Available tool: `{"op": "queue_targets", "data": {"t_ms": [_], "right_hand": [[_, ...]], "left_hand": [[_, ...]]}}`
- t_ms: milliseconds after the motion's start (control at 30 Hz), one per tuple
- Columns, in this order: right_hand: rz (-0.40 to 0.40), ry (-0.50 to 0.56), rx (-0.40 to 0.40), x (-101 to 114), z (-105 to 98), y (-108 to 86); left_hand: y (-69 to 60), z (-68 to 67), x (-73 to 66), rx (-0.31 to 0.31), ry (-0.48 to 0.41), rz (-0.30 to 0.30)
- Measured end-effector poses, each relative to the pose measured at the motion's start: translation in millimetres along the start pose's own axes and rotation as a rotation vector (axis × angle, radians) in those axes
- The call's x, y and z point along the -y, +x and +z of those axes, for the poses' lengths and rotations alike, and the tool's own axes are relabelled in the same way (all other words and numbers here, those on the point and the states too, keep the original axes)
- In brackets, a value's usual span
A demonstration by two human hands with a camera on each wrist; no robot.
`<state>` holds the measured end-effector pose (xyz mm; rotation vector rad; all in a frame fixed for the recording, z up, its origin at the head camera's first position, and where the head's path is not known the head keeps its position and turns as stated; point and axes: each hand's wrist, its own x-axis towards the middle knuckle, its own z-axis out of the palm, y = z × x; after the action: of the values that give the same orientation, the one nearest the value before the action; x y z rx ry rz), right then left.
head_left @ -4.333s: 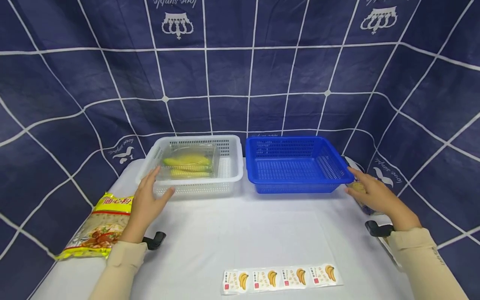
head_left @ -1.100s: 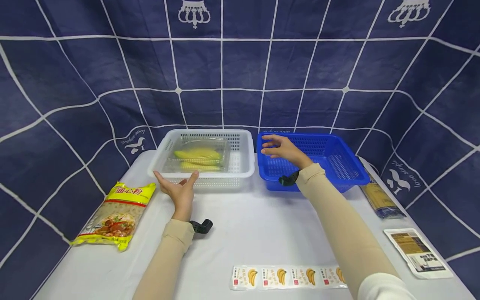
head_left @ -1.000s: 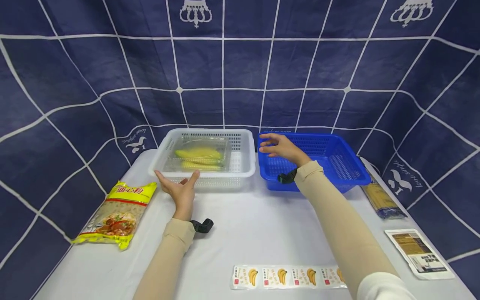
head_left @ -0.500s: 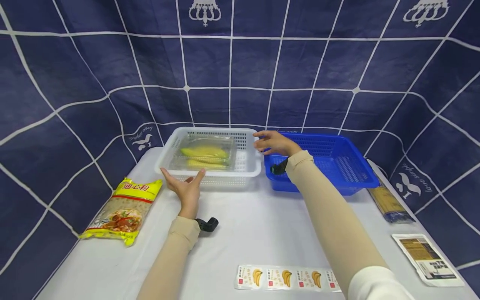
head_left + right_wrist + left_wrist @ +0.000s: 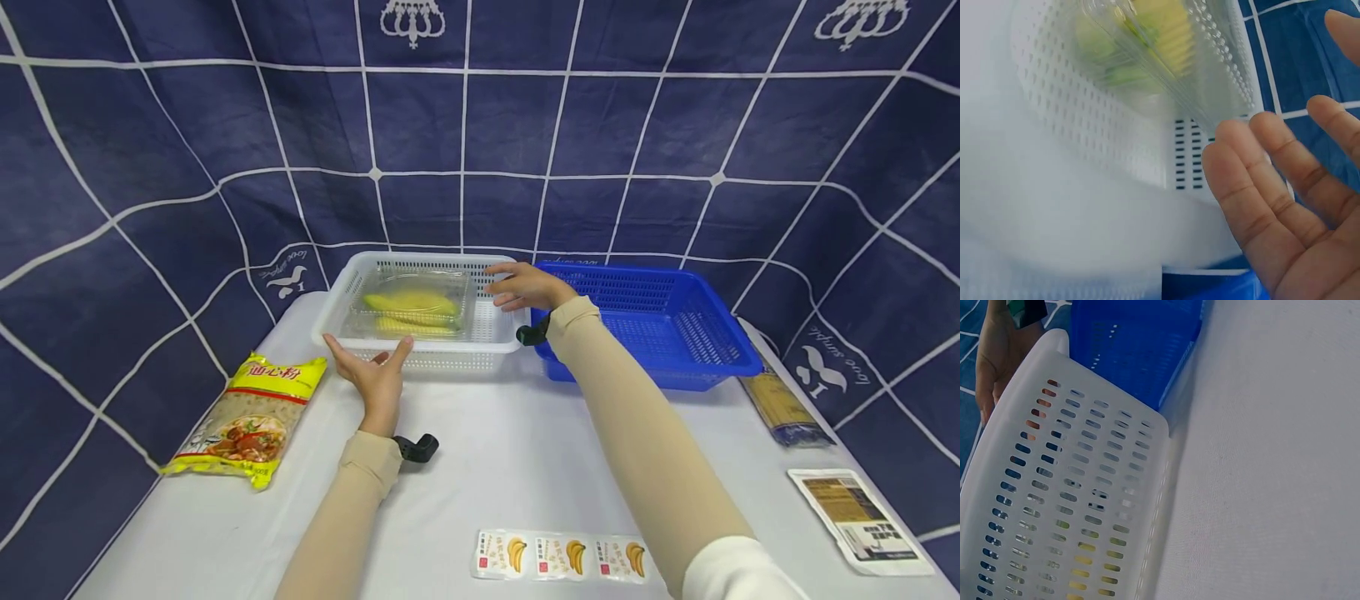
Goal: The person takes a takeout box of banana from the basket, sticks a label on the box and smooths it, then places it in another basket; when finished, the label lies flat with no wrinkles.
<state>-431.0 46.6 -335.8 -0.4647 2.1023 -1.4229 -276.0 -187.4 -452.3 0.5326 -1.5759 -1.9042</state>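
In the head view a white basket [image 5: 480,346] holds a clear lidded box [image 5: 467,304] with yellow-green produce [image 5: 412,307] inside. My left hand [image 5: 377,383] is at the basket's front left edge, fingers and thumb spread; whether it touches the rim cannot be told. Over the basket's right part hangs my right hand [image 5: 528,287], fingers relaxed and holding nothing. The right wrist view shows the right hand [image 5: 1291,206] with spread fingers beside the clear box [image 5: 1166,81]. The left wrist view shows the white basket's perforated side [image 5: 1079,481], and the right hand [image 5: 1000,356] beyond it.
A blue basket [image 5: 660,379] stands right of the white one. A yellow food bag [image 5: 251,417] lies at the left. At the right are a brown package [image 5: 783,404] and a white pouch [image 5: 862,525]. A strip of banana-print packets [image 5: 558,557] lies in front.
My right hand has moved left from over the blue basket to over the white basket. The left hand has come in from the left to the white basket's front. The view has shifted slightly.
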Motion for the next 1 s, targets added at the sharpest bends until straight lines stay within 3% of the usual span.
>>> {"op": "queue_targets", "data": {"t_ms": [300,600,1000], "right_hand": [[0.056,0.007,0.003,5.9,15.5,8.3],[0.155,0.011,0.059,11.6,32.7,22.4],[0.231,0.177,0.034,6.6,36.2,36.2]], "left_hand": [[0.6,-1.4,2.2,-0.009,0.0,0.006],[0.5,1.0,0.3,-0.015,0.0,0.018],[-0.7,2.1,-0.8,-0.015,0.001,0.014]]}}
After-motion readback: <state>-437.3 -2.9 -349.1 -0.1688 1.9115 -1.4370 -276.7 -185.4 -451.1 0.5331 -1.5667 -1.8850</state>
